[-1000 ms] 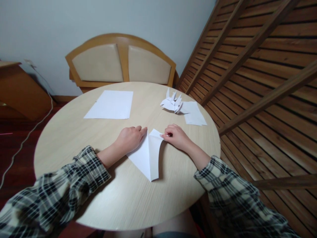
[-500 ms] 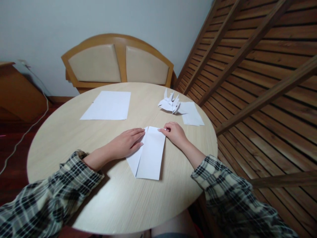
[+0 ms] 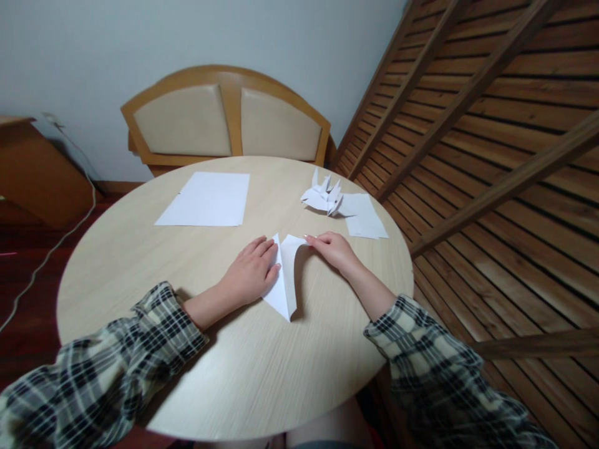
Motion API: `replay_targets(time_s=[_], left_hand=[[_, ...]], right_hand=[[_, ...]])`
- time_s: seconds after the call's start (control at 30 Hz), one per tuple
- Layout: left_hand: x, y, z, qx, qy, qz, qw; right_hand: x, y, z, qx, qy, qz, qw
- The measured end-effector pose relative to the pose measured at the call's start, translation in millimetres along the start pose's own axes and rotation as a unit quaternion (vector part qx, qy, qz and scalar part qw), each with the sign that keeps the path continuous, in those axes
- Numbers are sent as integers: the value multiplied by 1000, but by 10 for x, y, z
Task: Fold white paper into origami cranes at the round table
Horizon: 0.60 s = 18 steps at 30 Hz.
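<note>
A partly folded sheet of white paper (image 3: 282, 290) lies on the round wooden table (image 3: 224, 380) in front of me. Flat on its left part rests my left hand (image 3: 251, 269), fingers stretched out and pressing the paper down. My right hand (image 3: 334, 251) pinches the top right corner of the paper between thumb and fingers. The right flap is lifted off the table and curves up toward that hand. A pointed lower end of the paper faces me.
Blank white sheets (image 3: 206, 199) lie at the table's far left. At the far right sit folded paper pieces with spiky points (image 3: 324, 196), beside smaller white sheets (image 3: 367, 218). A padded wooden headboard (image 3: 229, 118) stands behind; a slatted wooden wall (image 3: 491, 156) rises on the right.
The right flap, flat before, is now lifted and bent by my right hand. The paper's lower end has turned to the right, and my left hand has shifted slightly right with it.
</note>
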<state>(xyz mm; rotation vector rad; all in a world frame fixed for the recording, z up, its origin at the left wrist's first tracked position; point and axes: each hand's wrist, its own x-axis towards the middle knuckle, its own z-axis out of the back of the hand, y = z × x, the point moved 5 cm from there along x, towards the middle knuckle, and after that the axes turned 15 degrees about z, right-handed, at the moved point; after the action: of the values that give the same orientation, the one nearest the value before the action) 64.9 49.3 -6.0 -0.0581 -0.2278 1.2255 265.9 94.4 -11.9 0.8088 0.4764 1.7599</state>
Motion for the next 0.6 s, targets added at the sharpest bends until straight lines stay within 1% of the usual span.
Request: replay_targets(time_s=[0.17,0.27,0.33,0.37,0.43,0.53,0.6], left_hand=[[-22,-46,47,-37,2,-5,999],[-29,-40,45,-50,4,-9,999],[-29,-28,32,-58,10,-22,998],[-27,-19,25,-60,15,-28,998],[-21,4,19,-60,26,-41,997],[-14,31,29,-47,47,-62,996],[-14,44,38,-32,55,-73,995]], right_hand=[[-2,-52,-1,100,-3,-28,995],[-26,-49,15,184,30,-20,982],[-38,-50,34,211,48,-14,976],[-39,-54,47,204,48,-10,978],[-34,-62,74,155,36,-1,987],[-19,-46,81,30,27,17,999],[-14,-19,72,-55,24,30,998]])
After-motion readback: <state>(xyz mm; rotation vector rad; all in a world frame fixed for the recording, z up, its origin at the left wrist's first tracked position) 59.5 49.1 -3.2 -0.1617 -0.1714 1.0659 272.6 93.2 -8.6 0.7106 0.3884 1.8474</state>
